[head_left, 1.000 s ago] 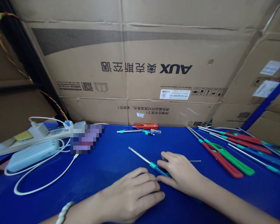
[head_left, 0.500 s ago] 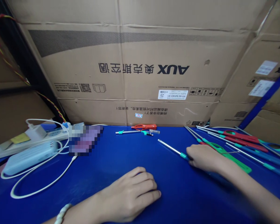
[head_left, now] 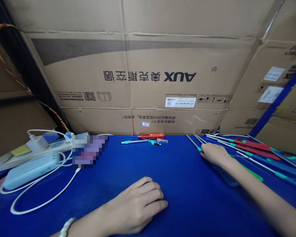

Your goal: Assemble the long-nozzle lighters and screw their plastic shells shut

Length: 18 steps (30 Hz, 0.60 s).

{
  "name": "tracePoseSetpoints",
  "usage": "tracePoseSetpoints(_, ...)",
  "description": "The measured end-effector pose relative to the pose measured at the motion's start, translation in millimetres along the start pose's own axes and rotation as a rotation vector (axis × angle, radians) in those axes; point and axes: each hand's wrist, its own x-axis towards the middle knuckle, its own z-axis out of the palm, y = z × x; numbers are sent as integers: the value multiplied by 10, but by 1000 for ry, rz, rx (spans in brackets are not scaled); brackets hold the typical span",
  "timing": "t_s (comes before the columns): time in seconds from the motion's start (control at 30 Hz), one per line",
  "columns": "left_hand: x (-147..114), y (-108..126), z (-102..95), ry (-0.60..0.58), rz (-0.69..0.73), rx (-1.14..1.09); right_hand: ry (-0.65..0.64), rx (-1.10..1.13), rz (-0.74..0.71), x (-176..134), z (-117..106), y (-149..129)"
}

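Note:
My right hand [head_left: 213,154] is closed around a long-nosed lighter with a blue handle [head_left: 229,180]. Its metal tube [head_left: 192,142], with green tape, points away toward the cardboard. It lies beside other long-nosed lighters, including one with a green handle [head_left: 255,172], partly hidden by my wrist. My left hand [head_left: 139,205] rests palm down on the blue tabletop [head_left: 138,164], fingers loosely curled; its palm is hidden and no object shows in it. Beyond it lie a loose metal lighter tube [head_left: 135,141] with green tape and a thin red-orange piece [head_left: 151,135].
Several red- and blue-handled lighters [head_left: 256,148] lie at the right. At left are a blurred-out phone [head_left: 90,151], a light-blue power bank [head_left: 32,169], white cables [head_left: 39,210] and a power strip [head_left: 14,158]. A cardboard wall [head_left: 143,59] stands at the back.
My right hand has carried the blue-handled lighter away from me and to the right, bringing it beside the other lighters. My left hand has stayed on the table. The view has tilted slightly.

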Motion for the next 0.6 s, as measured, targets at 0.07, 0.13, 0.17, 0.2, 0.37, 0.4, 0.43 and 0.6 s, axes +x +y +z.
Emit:
tracePoseSetpoints(0.07, -2, -5, 0, 2, -3, 7, 5, -2, 8, -1, 3, 13)
tracePoseSetpoints(0.13, -3, -9, -2, 1, -9, 9, 11, -5, 13, -1, 3, 28)
tracePoseSetpoints(0.17, -3, -11, -2, 1, -10, 8, 15, -8, 14, 0, 2, 38)
tracePoseSetpoints(0.2, -3, -13, -2, 1, -11, 6, 20, -11, 14, 2, 2, 50)
tracePoseSetpoints(0.37, -7, -16, -3, 5, -9, 0, 93, -38, -29, -5, -24, 64)
tracePoseSetpoints(0.4, -8, -16, -5, 3, -11, -1, 121, -44, -60, -17, -37, 36)
tracePoseSetpoints(0.43, -9, -16, -7, 0, -12, -1, 152, -49, -104, -35, -52, -9)
tracePoseSetpoints(0.6, -14, -24, -8, -11, -17, 13, 289, -57, -490, -171, -64, -418)
